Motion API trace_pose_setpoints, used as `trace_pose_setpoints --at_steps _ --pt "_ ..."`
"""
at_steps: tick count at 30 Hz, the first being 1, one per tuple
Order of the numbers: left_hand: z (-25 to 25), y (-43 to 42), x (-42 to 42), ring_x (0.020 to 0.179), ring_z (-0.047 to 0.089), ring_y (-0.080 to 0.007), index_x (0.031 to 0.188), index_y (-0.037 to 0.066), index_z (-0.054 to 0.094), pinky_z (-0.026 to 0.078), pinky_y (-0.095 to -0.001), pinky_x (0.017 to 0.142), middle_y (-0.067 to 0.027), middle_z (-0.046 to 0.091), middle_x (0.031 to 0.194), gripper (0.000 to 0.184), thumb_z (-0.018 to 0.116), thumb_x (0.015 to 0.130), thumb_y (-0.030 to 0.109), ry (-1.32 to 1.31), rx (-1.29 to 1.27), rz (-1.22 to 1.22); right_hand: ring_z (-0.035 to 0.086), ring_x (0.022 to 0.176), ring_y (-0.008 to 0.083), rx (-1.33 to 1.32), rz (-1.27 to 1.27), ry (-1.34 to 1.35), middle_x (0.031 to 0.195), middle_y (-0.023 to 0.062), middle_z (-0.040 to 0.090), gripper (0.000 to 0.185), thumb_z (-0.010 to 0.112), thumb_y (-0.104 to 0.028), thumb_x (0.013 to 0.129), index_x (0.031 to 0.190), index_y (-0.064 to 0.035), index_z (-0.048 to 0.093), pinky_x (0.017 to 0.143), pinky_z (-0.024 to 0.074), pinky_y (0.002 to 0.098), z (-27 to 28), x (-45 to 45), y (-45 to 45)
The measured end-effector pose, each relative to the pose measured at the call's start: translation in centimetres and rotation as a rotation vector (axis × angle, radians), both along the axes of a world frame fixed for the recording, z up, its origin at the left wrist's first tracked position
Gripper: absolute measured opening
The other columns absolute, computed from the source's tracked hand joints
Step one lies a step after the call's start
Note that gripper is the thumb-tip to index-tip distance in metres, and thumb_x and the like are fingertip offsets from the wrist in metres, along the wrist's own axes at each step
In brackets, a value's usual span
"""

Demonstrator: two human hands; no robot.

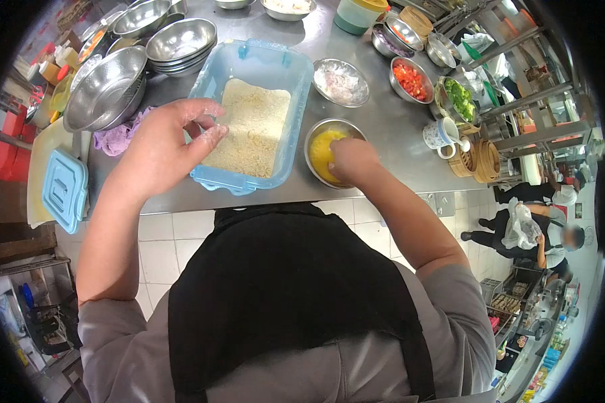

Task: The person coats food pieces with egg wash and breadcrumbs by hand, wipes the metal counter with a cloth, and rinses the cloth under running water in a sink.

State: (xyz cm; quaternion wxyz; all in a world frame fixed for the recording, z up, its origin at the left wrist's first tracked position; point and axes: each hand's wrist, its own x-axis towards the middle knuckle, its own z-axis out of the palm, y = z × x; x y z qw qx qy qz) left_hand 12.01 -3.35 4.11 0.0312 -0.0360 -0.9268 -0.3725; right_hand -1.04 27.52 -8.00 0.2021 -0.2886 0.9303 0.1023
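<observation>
My left hand (171, 144) hovers over the left side of a blue plastic tub (302, 101). Its fingers are curled but apart, dusted with crumbs, and hold nothing. Pale breadcrumbs (252, 131) lie in the tub. My right hand (353, 161) reaches into a metal bowl (316, 127) of yellow beaten egg (323, 151). Its fingertips are down in the bowl and hidden, so I cannot see whether they grip anything. Just behind stands another metal bowl (363, 94) with white flour-like powder (339, 80) in it.
Stacked metal bowls (181, 40), a colander (107, 91) and a purple cloth (122, 132) are on the left, near a blue lid (65, 191). Chopped red peppers (410, 79), green peppers (460, 101), a mug (439, 134) and bamboo steamers (485, 161) stand right. Co-workers (511, 228) are beyond.
</observation>
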Motion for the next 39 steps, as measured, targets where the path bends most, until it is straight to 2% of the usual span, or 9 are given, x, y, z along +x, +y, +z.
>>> trace_pose_setpoints --at_steps 5,8,14,17,26,29,32,35,39 --pt "0.2 0.0 0.1 0.073 0.059 -0.0116 0.115 0.002 0.066 0.047 -0.0274 0.062 -0.0091 0.071 0.092 0.029 0.068 0.090 0.018 -0.010 -0.009 -0.001 0.068 0.099 0.0348 -0.137 -0.030 0.018 0.105 0.0189 0.070 0.025 0.060 -0.015 0.084 0.106 -0.0062 0.069 0.085 0.0534 0.0451 -1.2 -0.5 1.2" --pt "0.0 -0.2 0.2 0.073 0.059 -0.0115 0.114 0.001 0.066 0.047 -0.0275 0.062 -0.0088 0.071 0.091 0.029 0.068 0.090 0.018 -0.002 -0.003 0.000 0.069 0.094 0.0351 -0.403 -0.090 0.014 0.103 0.0227 0.069 0.029 0.058 -0.015 0.085 0.110 -0.0043 0.067 0.082 0.0537 0.0433 -2.1 -1.7 3.1" --pt "-0.5 -0.5 0.0 0.073 0.060 -0.0109 0.113 0.000 0.065 0.047 -0.0276 0.062 -0.0098 0.070 0.090 0.029 0.068 0.090 0.017 0.010 0.021 -0.019 0.067 0.090 0.0227 -0.644 -0.506 -0.507 0.099 0.0140 0.070 0.035 0.063 -0.017 0.086 0.118 -0.0036 0.065 0.082 0.0526 0.0348 1.9 -3.2 4.1" --pt "-0.7 -0.5 0.0 0.070 0.059 -0.0103 0.113 0.001 0.065 0.047 -0.0274 0.061 -0.0102 0.070 0.089 0.028 0.068 0.090 0.017 0.008 0.038 -0.027 0.065 0.089 0.0209 -0.839 -0.310 -0.536 0.098 0.0093 0.070 0.040 0.063 -0.011 0.083 0.121 -0.0016 0.062 0.083 0.0517 0.0346 1.1 -3.3 5.5" --pt "-0.9 -0.5 -0.1 0.065 0.056 -0.0089 0.113 0.002 0.066 0.047 -0.0266 0.059 -0.0095 0.070 0.090 0.028 0.069 0.090 0.017 -0.005 0.039 -0.023 0.065 0.085 0.0197 -0.623 -0.181 -0.110 0.094 0.0140 0.070 0.037 0.064 -0.016 0.088 0.121 0.0004 0.061 0.078 0.0522 0.0345 0.6 -2.7 4.9" --pt "-0.8 -0.5 -0.1 0.067 0.057 -0.0096 0.113 0.001 0.066 0.047 -0.0268 0.060 -0.0092 0.070 0.090 0.028 0.069 0.090 0.018 -0.033 0.032 -0.025 0.068 0.096 0.0343 -0.621 -0.373 -0.230 0.097 0.0229 0.069 0.031 0.063 -0.017 0.089 0.113 0.0027 0.062 0.085 0.0522 0.0398 1.6 -2.4 4.1" --pt "-0.7 -0.5 0.0 0.070 0.058 -0.0103 0.113 0.000 0.066 0.047 -0.0272 0.061 -0.0090 0.070 0.090 0.029 0.069 0.091 0.018 -0.059 0.027 -0.016 0.060 0.069 0.0125 -0.605 -0.408 -0.330 0.080 0.0087 0.067 0.033 0.059 -0.019 0.095 0.120 0.0009 0.061 0.065 0.0489 0.0305 1.0 -3.1 4.5" --pt "-0.9 -0.7 0.0 0.072 0.059 -0.0105 0.113 0.000 0.066 0.047 -0.0273 0.062 -0.0088 0.070 0.091 0.029 0.069 0.091 0.018 -0.057 0.026 -0.012 0.062 0.073 0.0156 -0.640 -0.399 -0.451 0.083 0.0108 0.068 0.033 0.059 -0.017 0.093 0.120 0.0015 0.061 0.069 0.0502 0.0327 0.6 -3.4 5.1" --pt "-0.8 -0.8 0.1 0.072 0.059 -0.0102 0.112 -0.001 0.066 0.047 -0.0271 0.061 -0.0088 0.071 0.092 0.028 0.069 0.091 0.018 -0.062 0.002 -0.013 0.065 0.081 0.0226 -0.588 -0.196 -0.278 0.091 0.0160 0.069 0.033 0.058 -0.014 0.091 0.119 0.0010 0.062 0.075 0.0509 0.0365 2.1 -2.3 4.7"
